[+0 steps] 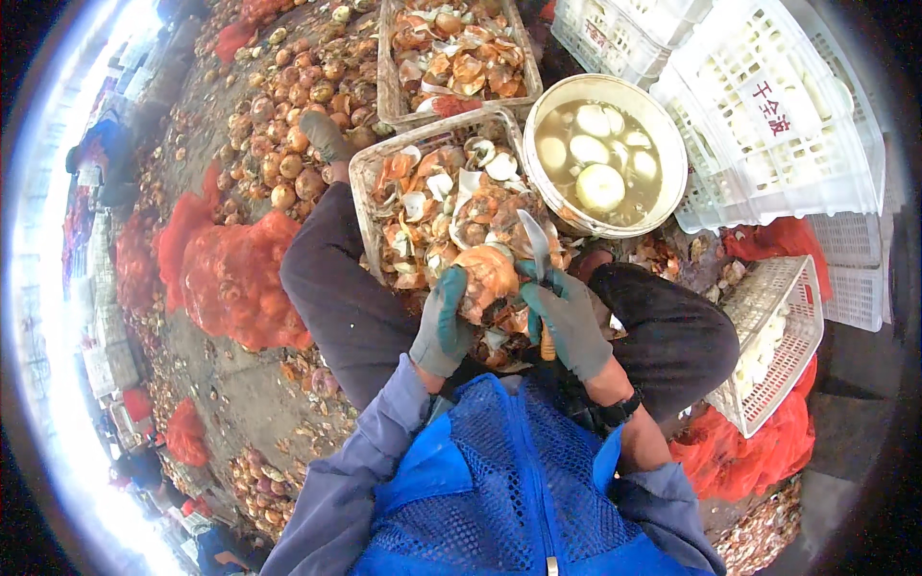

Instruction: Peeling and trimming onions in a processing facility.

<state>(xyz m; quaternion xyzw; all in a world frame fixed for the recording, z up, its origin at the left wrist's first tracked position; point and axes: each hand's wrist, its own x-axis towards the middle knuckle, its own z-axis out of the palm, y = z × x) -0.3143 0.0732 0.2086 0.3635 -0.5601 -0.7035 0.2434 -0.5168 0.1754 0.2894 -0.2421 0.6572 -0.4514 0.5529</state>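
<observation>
Both hands wear grey and green work gloves. Gripped in my left hand [444,324] is a large brown-skinned onion [485,278], its dry skin still around it. My right hand [569,317] is closed round a knife [535,240] with a curved blade pointing up and away from me, and a wooden handle end showing below the fist. The blade stands just right of the onion; whether the right fingertips touch the onion is hard to make out. Beneath and beyond my hands lies a crate [362,182] full of onion skins and scraps.
A white bucket [677,178] of murky water with peeled onions stands beyond my right hand. White plastic crates [768,125] are stacked at far right, and another crate [802,336] leans nearby. Loose onions [288,163] and red mesh sacks [240,278] cover the left ground. A second scrap crate [389,67] sits farther off.
</observation>
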